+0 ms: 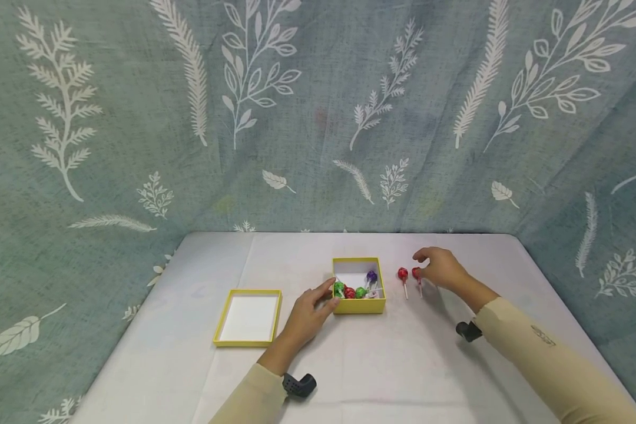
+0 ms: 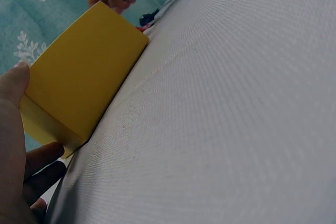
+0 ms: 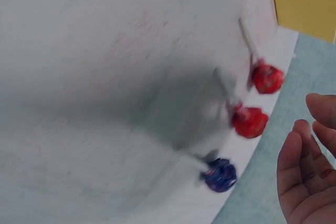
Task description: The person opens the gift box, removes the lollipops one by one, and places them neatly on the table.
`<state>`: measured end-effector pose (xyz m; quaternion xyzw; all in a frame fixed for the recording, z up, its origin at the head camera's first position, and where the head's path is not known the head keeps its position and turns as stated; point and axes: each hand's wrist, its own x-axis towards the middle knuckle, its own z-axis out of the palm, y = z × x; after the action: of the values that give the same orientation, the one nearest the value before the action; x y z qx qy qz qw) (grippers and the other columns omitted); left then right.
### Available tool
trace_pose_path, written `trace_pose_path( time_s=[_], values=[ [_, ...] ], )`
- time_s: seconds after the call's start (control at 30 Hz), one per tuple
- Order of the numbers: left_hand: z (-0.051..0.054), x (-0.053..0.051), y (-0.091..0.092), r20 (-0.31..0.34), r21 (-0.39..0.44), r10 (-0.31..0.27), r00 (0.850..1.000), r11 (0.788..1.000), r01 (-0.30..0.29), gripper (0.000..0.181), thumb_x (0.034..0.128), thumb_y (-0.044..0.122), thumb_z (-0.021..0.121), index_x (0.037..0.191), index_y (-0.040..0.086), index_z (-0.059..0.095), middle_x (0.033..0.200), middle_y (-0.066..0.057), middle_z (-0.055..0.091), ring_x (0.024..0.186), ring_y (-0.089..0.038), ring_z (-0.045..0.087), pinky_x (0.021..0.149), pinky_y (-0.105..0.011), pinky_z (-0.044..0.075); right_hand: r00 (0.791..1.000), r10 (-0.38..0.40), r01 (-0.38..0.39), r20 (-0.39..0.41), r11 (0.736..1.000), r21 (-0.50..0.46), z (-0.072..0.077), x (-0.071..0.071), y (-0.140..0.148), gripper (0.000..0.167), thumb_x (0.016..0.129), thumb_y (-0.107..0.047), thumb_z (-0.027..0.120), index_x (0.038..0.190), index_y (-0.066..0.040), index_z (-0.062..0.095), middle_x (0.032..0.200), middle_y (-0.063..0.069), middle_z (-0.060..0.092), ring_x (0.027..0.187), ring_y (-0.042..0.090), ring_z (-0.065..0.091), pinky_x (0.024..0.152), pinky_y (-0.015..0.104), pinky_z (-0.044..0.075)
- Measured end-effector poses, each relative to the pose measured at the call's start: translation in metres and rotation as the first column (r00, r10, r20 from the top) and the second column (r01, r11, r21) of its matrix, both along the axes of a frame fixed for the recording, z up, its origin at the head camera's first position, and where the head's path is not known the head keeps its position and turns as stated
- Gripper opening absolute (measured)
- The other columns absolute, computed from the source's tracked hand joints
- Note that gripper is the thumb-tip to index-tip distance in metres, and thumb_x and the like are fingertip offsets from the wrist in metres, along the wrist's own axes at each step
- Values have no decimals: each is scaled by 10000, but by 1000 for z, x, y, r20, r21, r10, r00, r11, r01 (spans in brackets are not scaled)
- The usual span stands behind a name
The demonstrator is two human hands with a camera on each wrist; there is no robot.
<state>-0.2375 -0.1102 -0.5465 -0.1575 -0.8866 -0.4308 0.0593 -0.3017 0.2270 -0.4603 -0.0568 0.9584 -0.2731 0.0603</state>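
My left hand [image 1: 308,315] touches the left side of a yellow box [image 1: 358,305], with its fingers at the left wall and corner. Inside lie wrapped lollipops: green [image 1: 360,292], red [image 1: 349,292] and purple [image 1: 371,276]. To the right of the box, two red lollipops [image 1: 403,274] lie on the table, sticks pointing toward me. My right hand [image 1: 441,268] hovers by the farther-right one, thumb and fingers apart. In the right wrist view a dark blue lollipop [image 3: 220,176] lies beside the red pair; the right hand hides it in the head view.
A yellow-rimmed lid [image 1: 248,318] with a white inside lies left of the box. White cloth covers the table [image 1: 381,371]. A teal leaf-patterned curtain [image 1: 318,118] rises behind the table and along its sides. Each wrist carries a black camera [image 1: 299,386].
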Motion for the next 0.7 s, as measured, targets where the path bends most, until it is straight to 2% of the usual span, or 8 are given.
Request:
trace_pose_path(
  time_s=[0.13,0.3,0.47,0.57,0.7],
  values=[
    [1,0,0,5,-3,-3,1000,1000,3,628,930,628,490,1461,295,463,1244,30,643,1276,-209,491,1166,-427,190,999,44,-44,9,999,-8,6,-1,-12,376,873,-91,716,1230,-11,628,1190,182,608,874,240,614,747,401,548],
    [3,0,-1,-3,-3,1,1000,1000,-1,612,927,627,497,1456,319,466,1232,36,650,1263,-220,502,1162,-425,203,997,76,-75,22,996,-55,13,-3,-29,382,884,-106,711,1244,-19,622,1217,185,590,731,195,611,572,324,539],
    [3,-1,-1,-10,10,3,1000,1000,-3,588,930,610,510,1451,338,468,1222,37,654,1253,-234,508,1160,-426,209,995,103,-102,15,993,-65,16,-8,-52,343,904,-129,694,1233,-54,631,1198,151,596,703,225,622,540,312,523],
    [3,0,-1,-4,13,-3,1000,1000,3,587,932,598,518,1453,333,466,1223,31,653,1247,-238,513,1160,-434,203,993,118,-118,-5,991,-57,17,-8,-68,315,904,-136,699,1209,-78,650,1156,102,611,731,235,630,593,338,540],
    [2,1,-1,2,15,-1,1000,1000,1,585,930,594,525,1453,338,464,1223,29,652,1245,-241,513,1161,-445,196,987,154,-155,-52,987,-32,19,-9,-86,286,899,-141,702,1181,-99,676,1115,53,632,902,203,610,755,379,550]
  ],
)
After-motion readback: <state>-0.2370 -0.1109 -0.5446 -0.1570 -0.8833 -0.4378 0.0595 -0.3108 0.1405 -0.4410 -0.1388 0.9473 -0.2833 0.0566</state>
